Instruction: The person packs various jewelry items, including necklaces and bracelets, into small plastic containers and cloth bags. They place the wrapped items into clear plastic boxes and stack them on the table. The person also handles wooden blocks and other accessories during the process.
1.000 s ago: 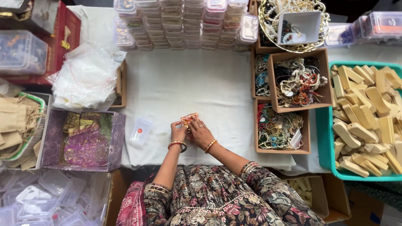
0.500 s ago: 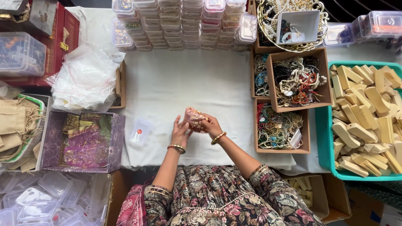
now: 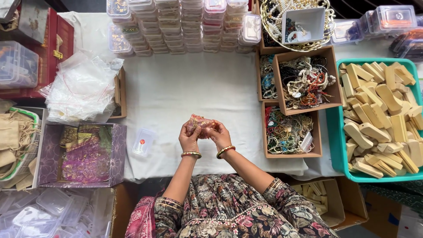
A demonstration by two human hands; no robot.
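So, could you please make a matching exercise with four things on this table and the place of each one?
Things:
1. pink pouch
2. small clear box
3. wooden blocks
4. stacked clear boxes

Places:
A. in the green tray at the right edge
B. along the far edge of the white cloth
C. held between both hands, above the cloth
D. lying alone on the cloth, left of the left hand

Pairs: 1-C, 2-D, 3-A, 4-B. The left hand and right hand both grip the pouch.

Sheer pink cloth pouch [image 3: 200,124]; matt white tablecloth [image 3: 189,88]; pale bare wooden blocks [image 3: 379,114].
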